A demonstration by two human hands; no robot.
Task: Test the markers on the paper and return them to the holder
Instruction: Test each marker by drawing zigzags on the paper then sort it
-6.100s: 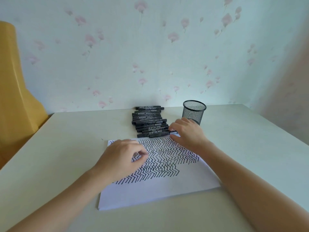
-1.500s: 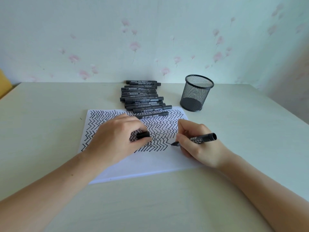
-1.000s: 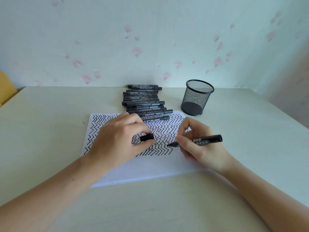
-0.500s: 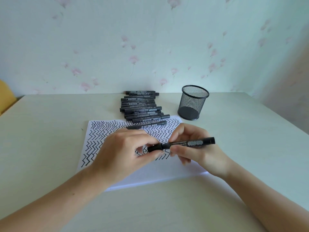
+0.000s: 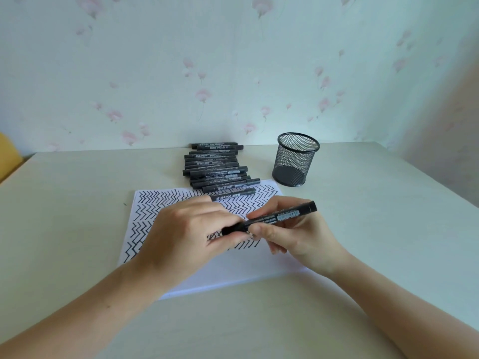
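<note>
Above the white paper [image 5: 233, 268], which is covered in black zigzag lines, both hands hold one black marker [image 5: 282, 216]. My right hand [image 5: 295, 237] grips its barrel. My left hand [image 5: 186, 237] pinches the cap [image 5: 234, 229] at the marker's left end, with the cap sitting on the tip. A stack of several black markers [image 5: 215, 167] lies behind the paper, the nearest one resting on the paper's far edge. The black mesh holder [image 5: 295, 159] stands upright to the right of the stack, with no marker visible in it.
The cream table [image 5: 388, 229] meets a floral-papered wall [image 5: 233, 73] at the back. A yellow object [image 5: 9, 156] shows at the far left edge. The table's right side ends near a second wall.
My right hand lifted the marker's tip off the paper and turned the marker level. My left hand brought the cap to the tip and now holds it on the marker.
</note>
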